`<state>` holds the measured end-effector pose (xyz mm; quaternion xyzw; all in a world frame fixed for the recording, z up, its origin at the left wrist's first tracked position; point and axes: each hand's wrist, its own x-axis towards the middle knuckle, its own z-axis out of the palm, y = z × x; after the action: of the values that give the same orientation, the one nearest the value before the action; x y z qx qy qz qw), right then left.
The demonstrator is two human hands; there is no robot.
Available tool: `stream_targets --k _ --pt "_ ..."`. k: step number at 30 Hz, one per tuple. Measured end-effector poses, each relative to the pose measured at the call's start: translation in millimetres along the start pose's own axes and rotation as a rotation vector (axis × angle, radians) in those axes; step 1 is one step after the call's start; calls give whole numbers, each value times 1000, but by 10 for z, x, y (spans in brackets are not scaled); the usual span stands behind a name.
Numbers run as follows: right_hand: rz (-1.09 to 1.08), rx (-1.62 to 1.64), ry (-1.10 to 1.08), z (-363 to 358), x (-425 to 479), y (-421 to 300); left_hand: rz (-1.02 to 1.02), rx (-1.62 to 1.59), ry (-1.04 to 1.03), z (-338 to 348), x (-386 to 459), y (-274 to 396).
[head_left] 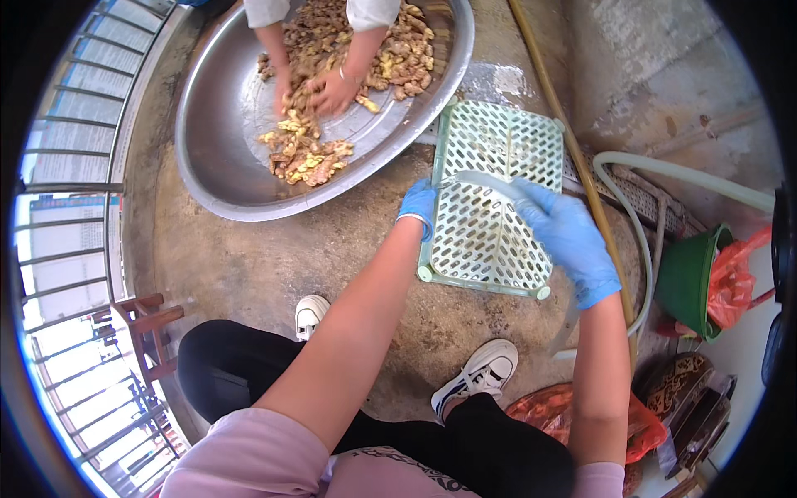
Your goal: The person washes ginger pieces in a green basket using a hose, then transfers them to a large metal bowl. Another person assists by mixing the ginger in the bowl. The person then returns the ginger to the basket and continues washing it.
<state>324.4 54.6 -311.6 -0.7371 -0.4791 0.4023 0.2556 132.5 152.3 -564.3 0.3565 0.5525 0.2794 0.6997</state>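
Observation:
A pale green perforated plastic crate (492, 249) stands on the floor before me, its slotted face towards me. My left hand (418, 204), in a blue glove, grips its left edge. Blurred by motion, my right hand (560, 230), gloved too, is over the crate's right side, holding the end of a pale hose; clear water seems to arc from it across the slots to the left edge. At the upper left, a large metal basin (205, 143) holds ginger roots (311, 159), with another person's two bare hands among them.
A bamboo or wooden pole (560, 118) and a pale hose (685, 174) lie right of the crate. Farther right is a green bucket (682, 280) with a red plastic bag; a red bag (548, 408) lies below. Metal railings (75, 187) and a wooden stool (146, 317) are at left.

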Motion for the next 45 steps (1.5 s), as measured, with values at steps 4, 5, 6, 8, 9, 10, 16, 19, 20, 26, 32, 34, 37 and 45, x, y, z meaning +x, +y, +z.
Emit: stream_targets --k 4,5,6,8,9,10,16,19,20,26,32,34,37,45 --pt "-7 7 3 43 53 71 -235 12 -6 -79 279 -115" --pt "10 -7 -2 -14 -40 116 -357 -56 -50 215 97 49" --pt "10 -101 -24 -49 -116 33 -441 -85 -62 350 -98 239" --pt "12 -53 61 -145 -149 159 -522 -21 -104 533 -309 548" --pt "2 -19 86 -125 -154 162 -501 -115 -143 454 -181 430" --pt "121 -19 63 -77 -188 -87 -470 -202 -141 149 79 176" --pt "-27 -58 16 -70 -151 22 -383 -217 77 271 133 163" --pt "12 -14 118 -285 -156 58 -406 -196 143 582 -266 505" --pt "-33 8 87 -271 -167 13 -404 -179 170 515 -293 522" --pt "-86 136 153 -452 25 -66 -434 -177 30 429 -546 596" --pt "-129 52 83 -477 65 -221 -439 -359 -159 120 -488 357" --pt "-113 -61 140 -578 20 -111 -469 -470 -208 251 -656 511" --pt "-22 54 56 -609 -146 -102 -400 -510 -321 211 -672 531" --pt "201 76 236 -732 -256 -60 -446 -337 -260 246 -696 648"
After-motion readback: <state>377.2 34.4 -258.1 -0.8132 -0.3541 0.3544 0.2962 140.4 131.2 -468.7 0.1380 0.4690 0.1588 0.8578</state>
